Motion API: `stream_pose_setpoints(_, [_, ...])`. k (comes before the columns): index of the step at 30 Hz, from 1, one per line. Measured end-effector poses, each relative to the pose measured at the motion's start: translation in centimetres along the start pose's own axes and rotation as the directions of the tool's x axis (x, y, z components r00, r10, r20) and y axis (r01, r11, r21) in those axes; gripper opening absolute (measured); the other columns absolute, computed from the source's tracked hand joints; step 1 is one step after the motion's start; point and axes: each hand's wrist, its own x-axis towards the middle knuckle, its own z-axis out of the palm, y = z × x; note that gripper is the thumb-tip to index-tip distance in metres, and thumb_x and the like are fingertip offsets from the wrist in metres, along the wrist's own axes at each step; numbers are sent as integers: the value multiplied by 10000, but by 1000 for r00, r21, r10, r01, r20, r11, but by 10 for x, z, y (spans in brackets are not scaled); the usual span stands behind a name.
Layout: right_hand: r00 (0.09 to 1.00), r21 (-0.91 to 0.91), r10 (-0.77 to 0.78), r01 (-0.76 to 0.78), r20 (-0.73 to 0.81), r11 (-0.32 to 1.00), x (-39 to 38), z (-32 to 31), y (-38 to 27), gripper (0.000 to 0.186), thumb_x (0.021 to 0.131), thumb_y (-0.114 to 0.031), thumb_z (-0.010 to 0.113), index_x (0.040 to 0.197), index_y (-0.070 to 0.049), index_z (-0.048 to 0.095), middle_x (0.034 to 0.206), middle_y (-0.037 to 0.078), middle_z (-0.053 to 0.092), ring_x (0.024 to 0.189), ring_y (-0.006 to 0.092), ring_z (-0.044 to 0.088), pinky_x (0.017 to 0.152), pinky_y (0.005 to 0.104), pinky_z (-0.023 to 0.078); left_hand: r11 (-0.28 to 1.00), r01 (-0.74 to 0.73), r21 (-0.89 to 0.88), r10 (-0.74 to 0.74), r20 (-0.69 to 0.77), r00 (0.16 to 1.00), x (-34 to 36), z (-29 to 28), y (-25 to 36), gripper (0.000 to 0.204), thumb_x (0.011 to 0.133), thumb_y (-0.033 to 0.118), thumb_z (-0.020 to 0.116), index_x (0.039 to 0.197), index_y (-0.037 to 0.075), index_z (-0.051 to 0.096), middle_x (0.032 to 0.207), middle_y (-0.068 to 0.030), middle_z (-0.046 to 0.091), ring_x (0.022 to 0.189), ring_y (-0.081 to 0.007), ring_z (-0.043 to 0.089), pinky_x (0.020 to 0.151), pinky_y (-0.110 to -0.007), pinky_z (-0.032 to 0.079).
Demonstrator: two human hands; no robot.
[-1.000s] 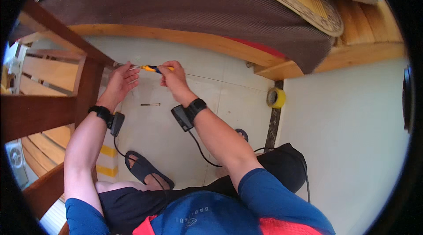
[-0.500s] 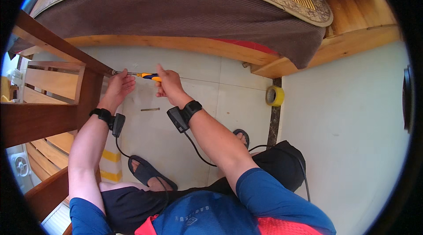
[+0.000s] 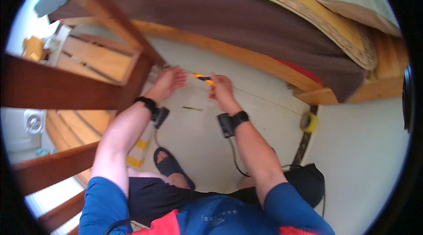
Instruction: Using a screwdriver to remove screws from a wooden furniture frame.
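Note:
A screwdriver (image 3: pixel 202 78) with a yellow and dark blue handle lies almost level, its shaft pointing left at a dark wooden post (image 3: pixel 135 74). My right hand (image 3: pixel 223 92) is closed around the back end of the handle. Beside the post, my left hand (image 3: pixel 168 83) has the metal shaft between thumb and forefinger, while its other fingers reach out to the right. The screwdriver's tip meets metal at the post's edge, too small to make out. Below the hands, a long thin bolt (image 3: pixel 192 108) lies on the pale tiled floor (image 3: pixel 207 147).
Dark rails (image 3: pixel 57 83) and lighter slats (image 3: pixel 99 56) of wooden furniture fill the left side. Across the far side runs a low bed frame (image 3: pixel 220 50) with a brown cover. A yellow tape roll (image 3: pixel 309 122) stands by the right wall (image 3: pixel 352 155). A yellow-striped box (image 3: pixel 139 150) is near my left foot.
My view has turned, so the whole scene sits further right and is tilted. The right thumb, raised off the handle before, now lies closer to it. Both hands stay at the screwdriver.

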Motion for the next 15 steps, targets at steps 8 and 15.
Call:
stream_pose_setpoints(8, [963,-13,238,-238,130,971,-15,7,-31,386,1002,-301,746,1250,-71,560,928,32,618,708,114,605,598,295,561,998,-50,-33,50,-11,999,-9,-9,7,221,1069,267,668,1115,58,614,1030,-121,715,906,-234,710,819,-377,607])
stream_pose_setpoints(15, [999,40,42,-42,14,998,-18,19,-25,340,1041,-406,682,1120,-82,616,833,9,600,662,94,575,548,294,530,982,-26,-186,11,-79,997,-8,-20,7,336,1087,353,610,1168,28,589,1116,-143,696,1036,-267,681,899,-425,590])
